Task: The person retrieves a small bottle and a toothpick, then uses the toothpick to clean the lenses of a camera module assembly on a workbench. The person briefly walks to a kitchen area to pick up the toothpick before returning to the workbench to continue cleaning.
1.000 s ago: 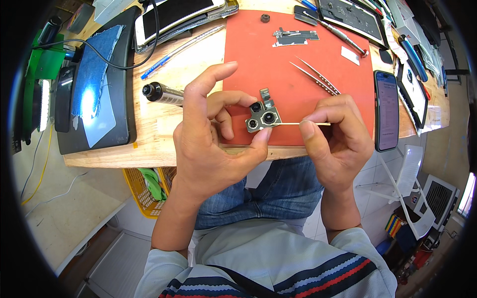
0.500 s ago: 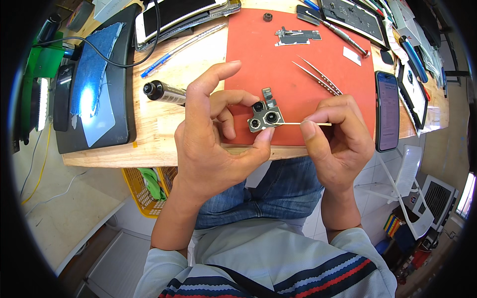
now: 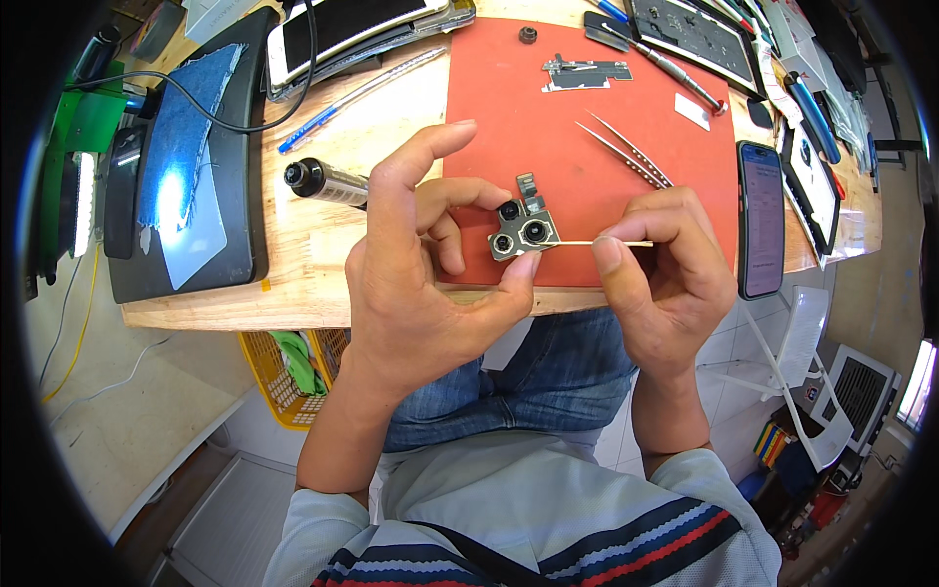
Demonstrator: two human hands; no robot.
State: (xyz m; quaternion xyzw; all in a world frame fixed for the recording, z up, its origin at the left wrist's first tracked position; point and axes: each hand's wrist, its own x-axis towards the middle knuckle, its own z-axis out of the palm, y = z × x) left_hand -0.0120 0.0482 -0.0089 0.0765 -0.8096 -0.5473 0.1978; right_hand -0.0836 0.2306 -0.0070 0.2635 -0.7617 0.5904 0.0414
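Grey camera module (image 3: 520, 223) — in left hand (image 3: 409, 289), between thumb and finger

Dark bottle (image 3: 337, 185) partly behind left hand (image 3: 416, 269)

Fisheye view, brightly and rather evenly lit. The wooden bench (image 3: 284, 245) appears pale; the red mat (image 3: 509, 108) carries an even tone. At left, a white light strip (image 3: 85, 205) glows, and an overexposed spot whitens the denim cloth (image 3: 193, 137). A bright panel (image 3: 917, 383) shows at far right. Straight edges bow toward the black, vignetted rim; the camera module (image 3: 519, 226) is fairly sharp, peripheral detail softer.
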